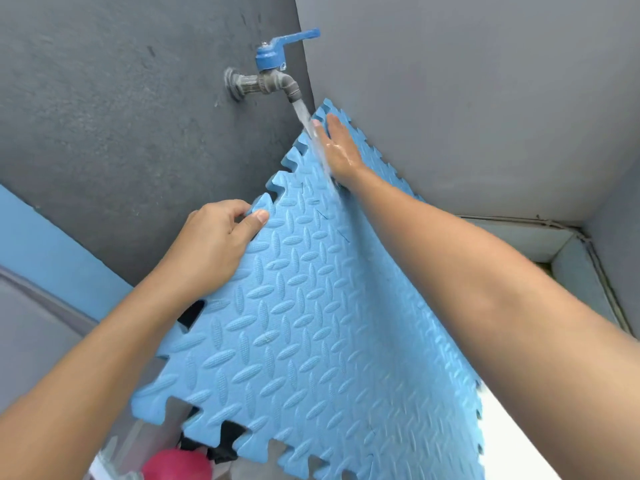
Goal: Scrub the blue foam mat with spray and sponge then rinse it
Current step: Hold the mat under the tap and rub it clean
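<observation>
Gripping mat (304,323) (both hands)

Both bare forearms are stretched forward and upward. The left hand (214,244) is closed in a grip, thumb on top and fingers curled under, at a notched edge. The right hand (337,150) is laid flat with fingers extended and together, and its back is seen wet.

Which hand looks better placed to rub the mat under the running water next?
Probably the right hand: it lies flat on the blue foam mat in the tap's stream, while the left hand grips the mat's edge.
</observation>
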